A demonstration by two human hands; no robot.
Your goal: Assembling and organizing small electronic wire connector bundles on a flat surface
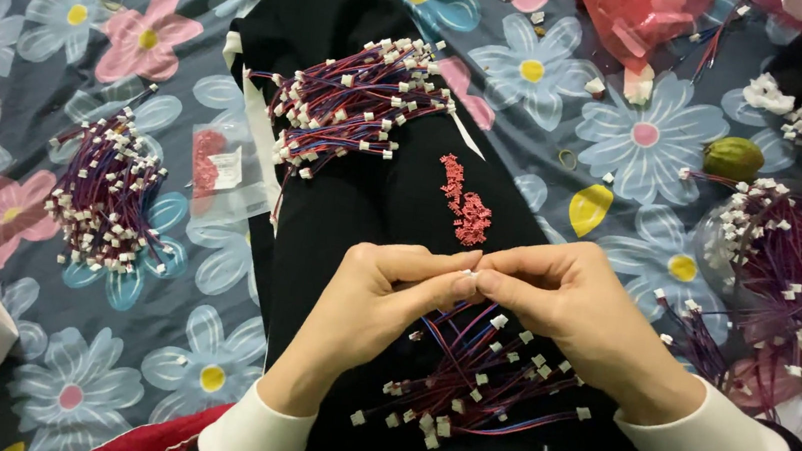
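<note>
My left hand (375,298) and my right hand (568,305) meet fingertip to fingertip over my lap, pinching one small white connector (468,276) on a thin red and blue wire lead between them. Below the hands lies a loose pile of wire leads with white connectors (479,381) on my black trousers (344,199). A small heap of tiny pink parts (464,203) rests on the leg just beyond the hands. A larger bundle of finished-looking leads (355,99) lies further up the leg.
A flowered blue cloth (91,29) covers the floor. Another lead bundle (108,192) lies left, more leads (791,250) right. A clear bag of pink parts (216,166), a pink plastic bag (636,16), a green fruit (733,156) and a rubber band (567,159) lie around.
</note>
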